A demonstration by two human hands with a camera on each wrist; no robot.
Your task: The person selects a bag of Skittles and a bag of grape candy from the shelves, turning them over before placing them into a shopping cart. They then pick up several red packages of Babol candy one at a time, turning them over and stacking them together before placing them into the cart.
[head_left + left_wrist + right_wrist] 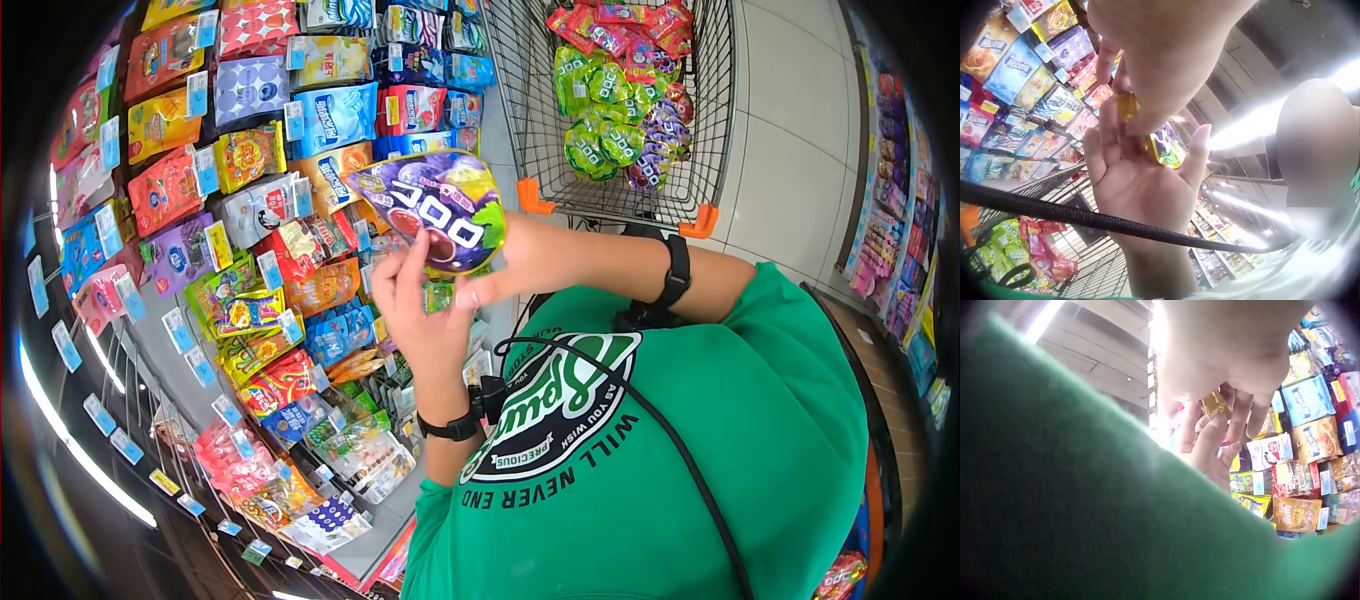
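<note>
A purple grape-candy pouch (pixel 435 212) is held up in front of my chest, between the shelf and the cart. My left hand (pixel 415 290) grips its lower left side with raised fingers. My right hand (pixel 505 275) pinches its lower right edge with the thumb. In the left wrist view, my left hand (pixel 1154 56) fills the top, my right hand (pixel 1141 181) shows its palm, and a strip of the pouch (pixel 1166 145) sits between them. In the right wrist view, my green shirt (pixel 1085 506) hides most; my right hand (pixel 1222 356) and left hand (pixel 1210 447) meet near the shelf.
A candy shelf (pixel 250 200) packed with hanging bags and price tags runs along the left. A wire shopping cart (pixel 520 90) stands ahead, holding several green, purple and red candy packs (pixel 620 110). Tiled floor (pixel 790 150) lies to its right, with another shelf (pixel 890 230) at the far right.
</note>
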